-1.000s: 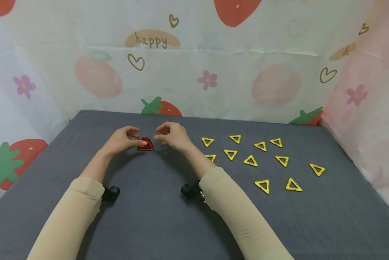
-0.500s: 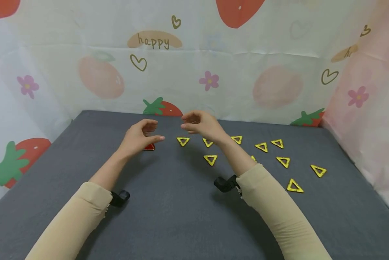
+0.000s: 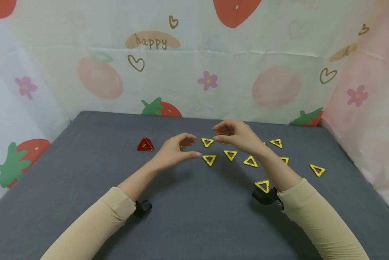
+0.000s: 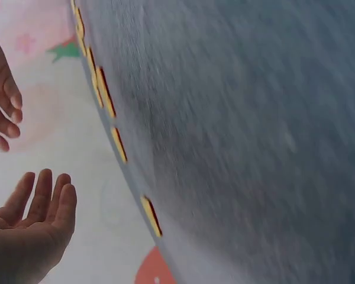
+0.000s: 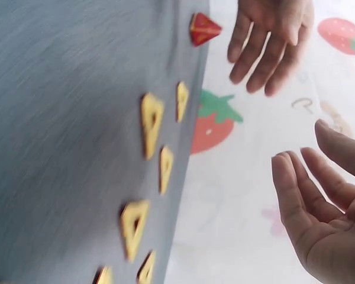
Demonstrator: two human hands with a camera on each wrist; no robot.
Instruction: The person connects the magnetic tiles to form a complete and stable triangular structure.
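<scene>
A small red pyramid [image 3: 145,144] built of triangular tiles stands at the left of the grey table. To its right, my left hand [image 3: 174,150] hovers over the surface, fingers loosely bent and nothing held. Further right my right hand [image 3: 238,136] hangs in the air, also holding nothing, its fingers softly curved. Between and below the hands lie flat yellow triangular tiles [image 3: 209,160], each with a hole in the middle. Nearest the right hand's fingertips is another yellow tile [image 3: 207,142]. The right hand and forearm cover some tiles. Both wrist views show the palms with nothing in them.
More yellow tiles lie toward the right, among them a front tile [image 3: 262,186] beside the right wrist's black camera [image 3: 266,196] and a far-right tile [image 3: 317,170]. A printed cloth [image 3: 233,90] hangs behind the table [image 3: 181,231].
Both hands have moved right. The left hand has left the red pyramid, which now stands uncovered, and the right hand has come over the yellow tiles.
</scene>
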